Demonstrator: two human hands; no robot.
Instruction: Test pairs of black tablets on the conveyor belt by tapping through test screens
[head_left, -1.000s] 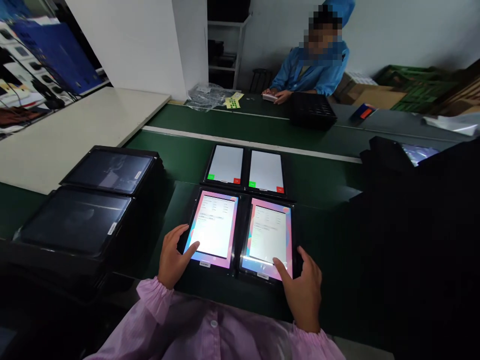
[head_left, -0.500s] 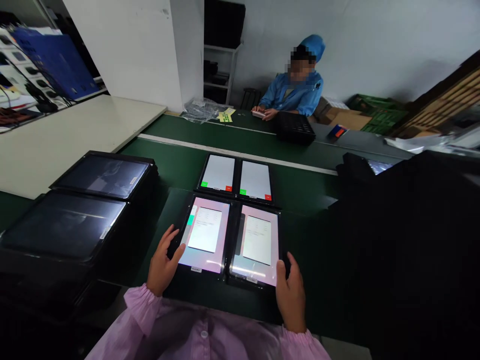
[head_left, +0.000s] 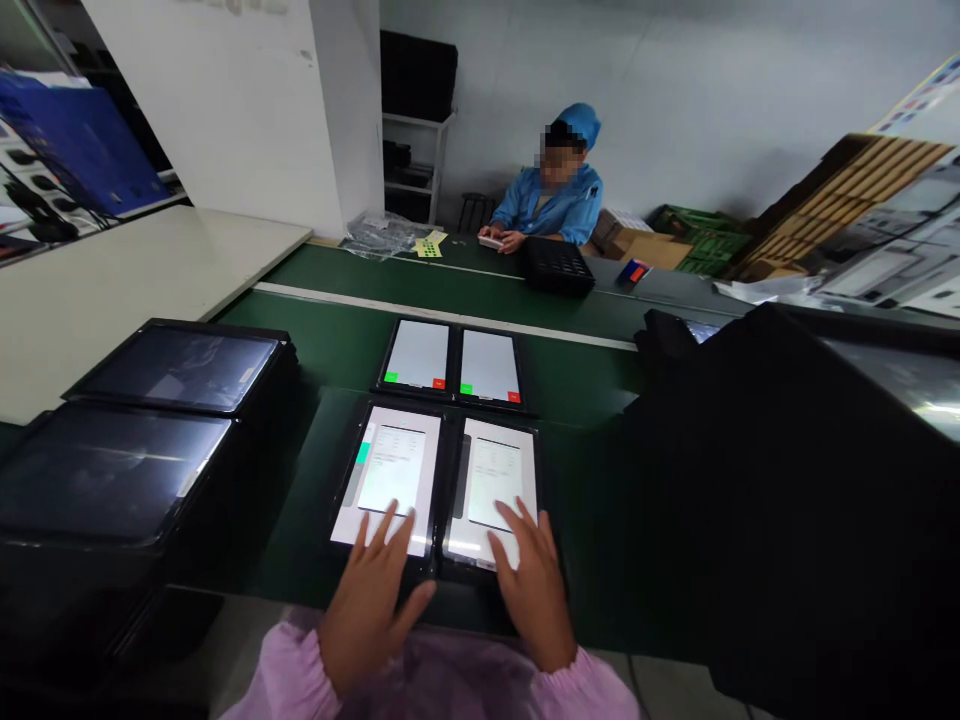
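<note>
1. Left hand (head_left: pixel 373 600): fingers (head_left: pixel 386 530) spread and extended flat, tips resting on the lower part of the near-left tablet (head_left: pixel 390 477) screen. Nothing gripped; thumb angled out toward the gap between the two near tablets.
2. Right hand (head_left: pixel 531 590): fingers (head_left: pixel 514 522) likewise spread and laid flat, tips on the lower part of the near-right tablet (head_left: pixel 491 488) screen. Nothing gripped.
3. Both near tablets lie flat, side by side and touching, on the green surface (head_left: pixel 592 490) directly ahead of the person, screens lit and facing up.
4. Long axis of each near tablet runs away from the person; short edges near and far. A white dialog panel shows on each screen.
5. Just beyond them, a second pair of tablets (head_left: pixel 450 358), same orientation, lit white with a green and a red square along the near edge.
6. Left of the pairs: stacked dark trays (head_left: pixel 142 440) with unlit screens on top.
7. Far side of the surface: a co-worker in blue (head_left: pixel 551 200), seated, hands at a small object.
</note>
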